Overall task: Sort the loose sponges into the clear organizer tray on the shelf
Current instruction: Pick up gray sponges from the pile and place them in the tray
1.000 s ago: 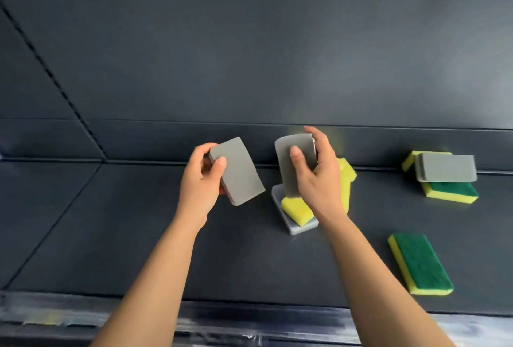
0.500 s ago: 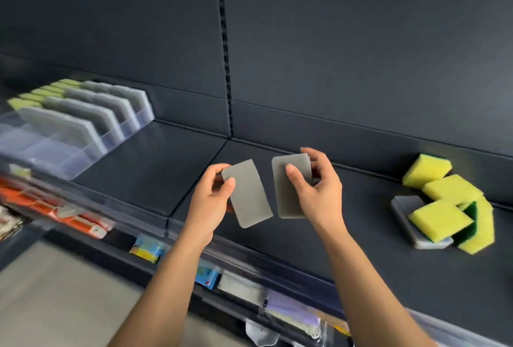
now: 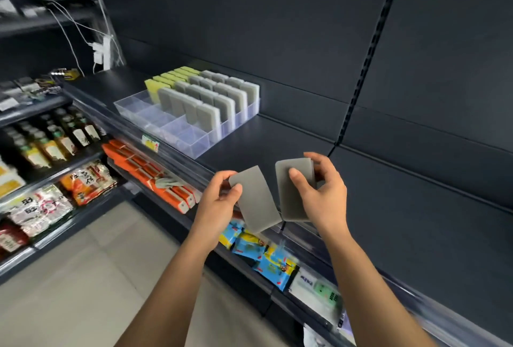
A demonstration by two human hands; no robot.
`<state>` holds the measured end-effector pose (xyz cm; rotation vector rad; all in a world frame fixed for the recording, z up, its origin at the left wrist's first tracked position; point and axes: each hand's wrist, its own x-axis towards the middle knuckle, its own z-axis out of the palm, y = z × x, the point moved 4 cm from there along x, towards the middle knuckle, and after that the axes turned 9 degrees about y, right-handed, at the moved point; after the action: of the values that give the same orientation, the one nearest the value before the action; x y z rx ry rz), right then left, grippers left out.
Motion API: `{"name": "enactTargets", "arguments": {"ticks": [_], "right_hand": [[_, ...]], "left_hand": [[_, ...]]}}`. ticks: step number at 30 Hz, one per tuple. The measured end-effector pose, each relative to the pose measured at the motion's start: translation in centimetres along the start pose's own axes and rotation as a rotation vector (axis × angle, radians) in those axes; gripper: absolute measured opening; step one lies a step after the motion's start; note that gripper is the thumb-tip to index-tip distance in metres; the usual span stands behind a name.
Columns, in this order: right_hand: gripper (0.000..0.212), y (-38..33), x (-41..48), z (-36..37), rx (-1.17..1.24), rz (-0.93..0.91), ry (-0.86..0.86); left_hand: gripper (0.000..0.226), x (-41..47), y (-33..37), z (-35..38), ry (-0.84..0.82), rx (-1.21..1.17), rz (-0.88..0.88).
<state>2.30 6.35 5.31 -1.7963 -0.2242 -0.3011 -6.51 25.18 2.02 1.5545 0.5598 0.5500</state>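
Carrying step: our left hand (image 3: pixel 219 202) and right hand (image 3: pixel 319 194) each pinch one flat grey rectangular sponge (image 3: pixel 256 201), bound next for empty near slots of the clear plastic organizer tray (image 3: pixel 194 149), far left.

Both forearms reaching forward, left hand (image 3: pixel 219 202) and right hand (image 3: pixel 319 194) raised side by side, fingers pinched closed

Both forearms cut off by the bottom edge. Far face of the right sponge (image 3: pixel 291 202) covered by the right hand (image 3: pixel 322 196); upper corner of the left sponge (image 3: pixel 256 202) pinched under the left hand (image 3: pixel 219 202). Lower parts of the sponges in the tray (image 3: pixel 194 146) hidden behind one another. Bottles (image 3: pixel 55 141) and packets (image 3: pixel 41 208) at left blurred, labels unreadable. Blue packets (image 3: pixel 266 258) partly hidden behind the shelf edge (image 3: pixel 299 235).
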Motion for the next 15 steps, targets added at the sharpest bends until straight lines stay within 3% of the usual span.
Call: {"name": "enactTargets", "arguments": {"ticks": [15], "right_hand": [[0.034,-4.4,4.1,18.1,0.103,-0.08,-0.157]], "left_hand": [[0.028,11.9,0.6,-11.7,0.174,-0.041,0.026]]}}
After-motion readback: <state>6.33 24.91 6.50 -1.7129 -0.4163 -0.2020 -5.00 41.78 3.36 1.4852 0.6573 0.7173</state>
